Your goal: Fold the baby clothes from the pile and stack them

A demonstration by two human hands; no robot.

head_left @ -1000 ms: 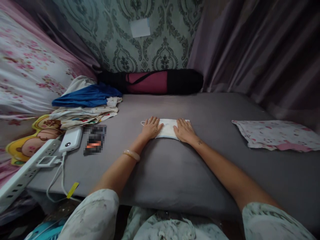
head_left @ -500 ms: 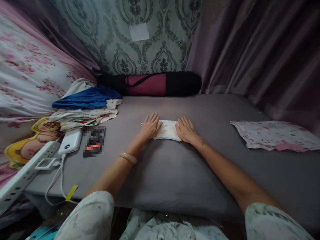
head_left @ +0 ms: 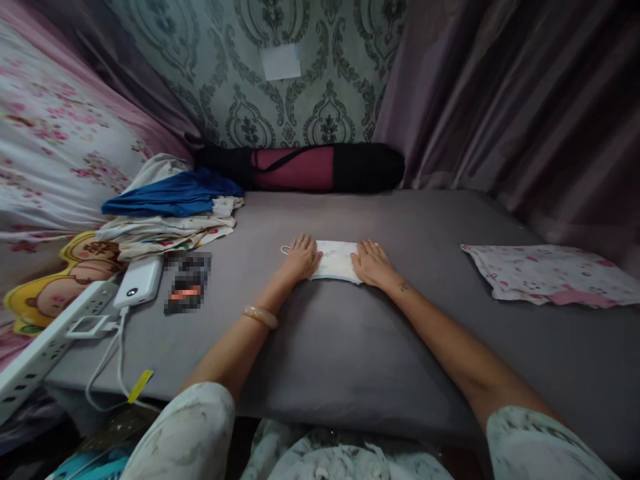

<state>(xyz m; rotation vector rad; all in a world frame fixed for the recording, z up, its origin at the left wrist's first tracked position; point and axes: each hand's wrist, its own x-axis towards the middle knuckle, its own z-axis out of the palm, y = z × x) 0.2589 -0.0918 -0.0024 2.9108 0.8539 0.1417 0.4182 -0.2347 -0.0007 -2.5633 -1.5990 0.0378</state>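
A small white cloth piece (head_left: 336,260) with a faint print and a pale blue lower edge lies flat on the grey sheet; its exact kind is unclear. My left hand (head_left: 303,257) rests flat on its left end, fingers stretched out and pointing away from me. A thin white loop (head_left: 285,250) pokes out to the left of that hand. On the right end lies my right hand (head_left: 371,261), also open and palm down. Both hands cover the cloth's ends, and its middle shows between them.
Piled clothes (head_left: 173,193), a power bank (head_left: 139,281), a blurred-out item (head_left: 187,283) and a power strip (head_left: 55,343) with cables are at the left. A black and maroon long bag (head_left: 300,168) lies along the wall. Folded printed fabric (head_left: 550,270) lies at the right.
My left hand has shifted slightly toward me, and the fingers of my right hand sit a little lower. Both still press on the cloth, which stays in place.
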